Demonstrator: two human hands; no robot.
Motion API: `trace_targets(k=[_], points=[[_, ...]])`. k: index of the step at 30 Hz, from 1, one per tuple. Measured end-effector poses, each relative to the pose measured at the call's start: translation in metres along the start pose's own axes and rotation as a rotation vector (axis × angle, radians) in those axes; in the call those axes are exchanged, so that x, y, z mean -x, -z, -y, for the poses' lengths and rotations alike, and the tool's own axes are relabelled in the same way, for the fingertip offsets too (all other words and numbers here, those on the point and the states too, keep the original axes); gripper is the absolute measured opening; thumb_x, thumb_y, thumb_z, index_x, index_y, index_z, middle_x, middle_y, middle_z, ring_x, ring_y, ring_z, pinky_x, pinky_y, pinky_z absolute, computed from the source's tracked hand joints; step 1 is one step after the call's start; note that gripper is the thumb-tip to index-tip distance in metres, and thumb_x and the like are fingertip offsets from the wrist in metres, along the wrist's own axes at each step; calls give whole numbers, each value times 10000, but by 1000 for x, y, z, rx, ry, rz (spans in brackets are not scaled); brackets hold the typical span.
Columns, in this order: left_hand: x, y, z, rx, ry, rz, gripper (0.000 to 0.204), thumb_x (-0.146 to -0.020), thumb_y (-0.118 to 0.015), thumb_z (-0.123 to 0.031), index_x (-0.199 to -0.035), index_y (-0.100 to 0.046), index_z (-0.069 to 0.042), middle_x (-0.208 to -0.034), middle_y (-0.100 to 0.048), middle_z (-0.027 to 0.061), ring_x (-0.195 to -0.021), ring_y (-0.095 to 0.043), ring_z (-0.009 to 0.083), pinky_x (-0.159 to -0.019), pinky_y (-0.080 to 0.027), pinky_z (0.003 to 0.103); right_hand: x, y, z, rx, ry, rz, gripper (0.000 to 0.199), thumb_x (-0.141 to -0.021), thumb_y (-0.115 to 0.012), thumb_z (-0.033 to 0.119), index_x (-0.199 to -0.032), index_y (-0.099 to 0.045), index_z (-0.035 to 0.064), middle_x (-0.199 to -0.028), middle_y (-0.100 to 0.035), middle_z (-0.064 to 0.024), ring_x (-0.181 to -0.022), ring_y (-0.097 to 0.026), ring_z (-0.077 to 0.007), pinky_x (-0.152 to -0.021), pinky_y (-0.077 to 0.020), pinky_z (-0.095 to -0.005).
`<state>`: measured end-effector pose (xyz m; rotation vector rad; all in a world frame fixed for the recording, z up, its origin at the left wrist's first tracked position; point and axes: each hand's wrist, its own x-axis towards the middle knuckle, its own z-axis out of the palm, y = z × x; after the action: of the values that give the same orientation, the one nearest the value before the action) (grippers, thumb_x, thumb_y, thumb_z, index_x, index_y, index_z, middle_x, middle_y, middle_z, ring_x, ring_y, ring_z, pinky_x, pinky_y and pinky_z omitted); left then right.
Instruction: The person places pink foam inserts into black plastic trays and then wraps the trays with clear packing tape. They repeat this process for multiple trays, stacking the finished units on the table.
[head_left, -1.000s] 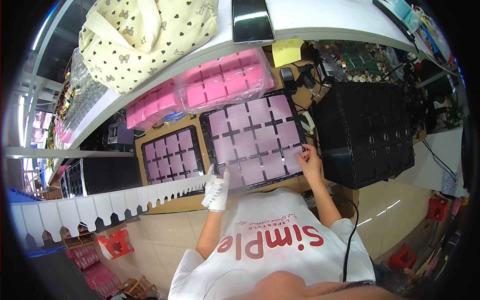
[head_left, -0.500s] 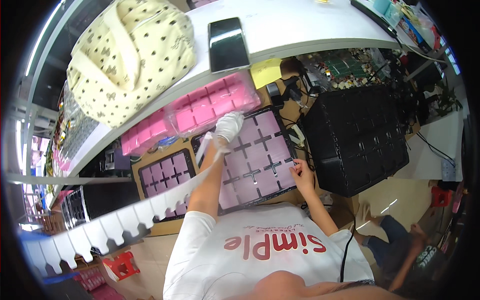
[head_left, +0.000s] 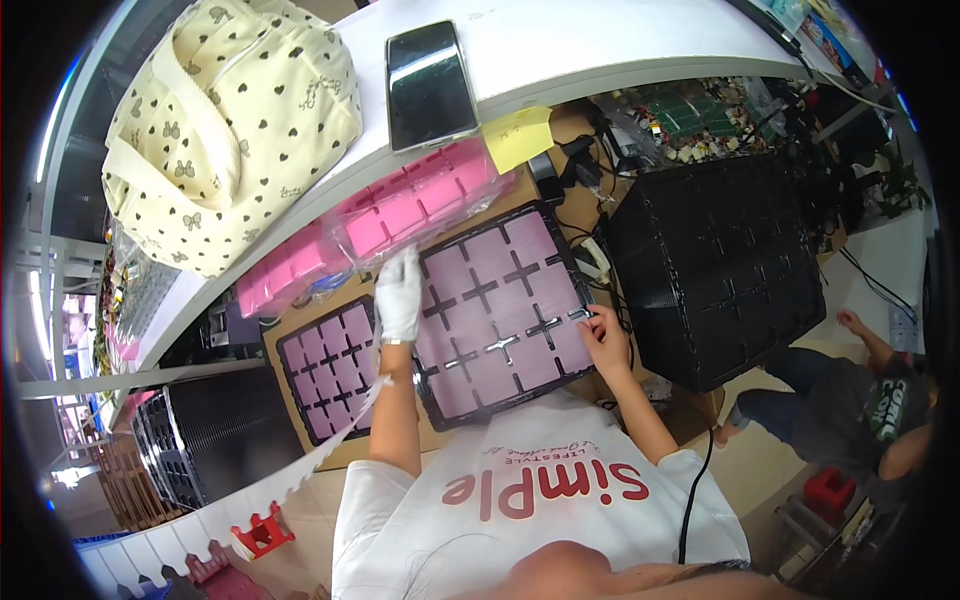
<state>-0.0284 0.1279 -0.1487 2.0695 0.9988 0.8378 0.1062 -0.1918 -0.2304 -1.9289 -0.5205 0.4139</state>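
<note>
My left hand point(head_left: 399, 305), in a white glove, is at the left rim of a large black tray point(head_left: 435, 398) with pale pink squares and black cross-shaped dividers. Its fingers are held together. A long white notched strip point(head_left: 335, 447) runs up to that hand from the lower left; the hand partly hides where it ends. My bare right hand point(head_left: 606, 340) has its fingers bent in a pinch on the tray's right rim. Left of my gloved hand lies a smaller black tray point(head_left: 330, 362) with the same pink squares and dividers.
Wrapped pink blocks point(head_left: 410, 215) lie behind the trays. A big black stacked tray block point(head_left: 715, 280) stands to the right, another black stack point(head_left: 225, 430) at left. On the white shelf point(head_left: 590, 45) are a phone point(head_left: 432, 88) and a cream bag point(head_left: 275, 130). A person point(head_left: 850, 400) sits at right.
My left hand has moved left and nearer, off the tray's upper part to its left rim. The strip has swung lower. My right hand stays at the right rim.
</note>
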Motion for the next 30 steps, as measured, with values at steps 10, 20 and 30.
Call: trace_targets(k=[10, 20, 30], points=[[102, 38, 52, -184, 19, -144, 217, -929, -571, -109, -1112, -589, 7, -1095, -619, 136, -1005, -592, 235, -905, -463, 332, -26, -10, -15, 63, 56, -9, 378, -779, -695, 82, -1125, -543, 60, -719, -621, -29, -551, -547, -138, -555, -456, -293], [94, 25, 22, -670, -415, -98, 354, -777, -652, -105, -1124, -584, -94, -1193, -546, 108, -1098, -503, 310, -950, -376, 457, -35, -17, 45, 376, 288, -198, 319, -807, -618, 82, -1115, -546, 38, -1029, -570, -153, -983, -527, -316, -855, -415, -405], [-29, 35, 54, -503, -304, 400, 344, -806, -628, -210, -1147, -633, -164, -992, -668, 77, -960, -587, 305, -869, -460, 397, -62, -50, 75, 185, 510, -9, 232, -809, -590, 22, -1039, -567, 24, -990, -590, -148, -960, -535, -343, -850, -431, -404]])
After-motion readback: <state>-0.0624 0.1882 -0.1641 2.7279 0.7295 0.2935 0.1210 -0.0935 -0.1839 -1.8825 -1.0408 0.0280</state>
